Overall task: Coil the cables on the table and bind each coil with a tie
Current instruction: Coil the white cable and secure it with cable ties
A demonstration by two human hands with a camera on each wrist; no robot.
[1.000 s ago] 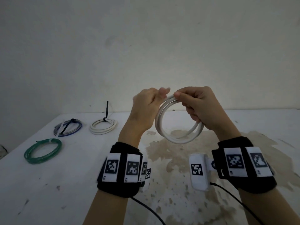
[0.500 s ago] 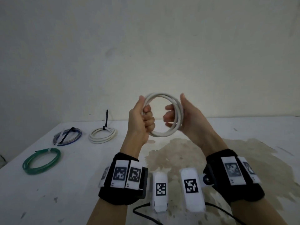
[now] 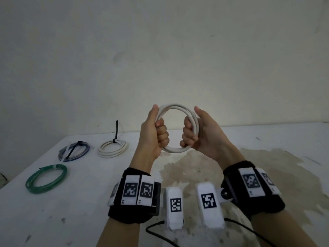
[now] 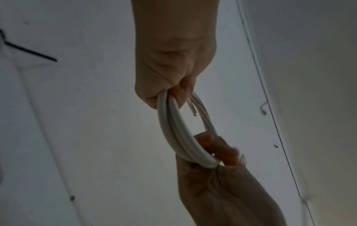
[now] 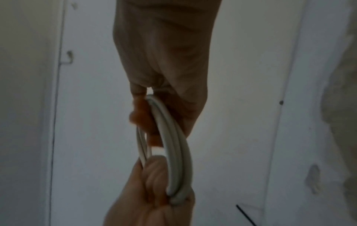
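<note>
A white cable coil [image 3: 176, 150] of a few loops stands upright in the air above the table [image 3: 71, 211], held by both hands. My left hand [image 3: 156, 134] grips its left side, fingers curled through the ring and thumb up along it. My right hand [image 3: 195, 132] grips the right side the same way. In the left wrist view a loose cable end [image 4: 193, 110] pokes out by the left hand's fingers [image 4: 181, 88], inside the coil [image 4: 181, 137]. The right wrist view shows the coil [image 5: 177, 152] edge-on between both hands. No tie shows on this coil.
Three bound coils lie at the table's far left: a white one [image 3: 112, 147] with an upright black tie, a blue-grey one [image 3: 74, 151] with black and white ties, and a green one [image 3: 46, 178]. A brown stain [image 3: 195, 166] spreads below the hands. A wall stands close behind.
One second ago both hands pinched the top of the coil together. They have since slid apart to its left and right sides, and the coil now stands higher and faces me.
</note>
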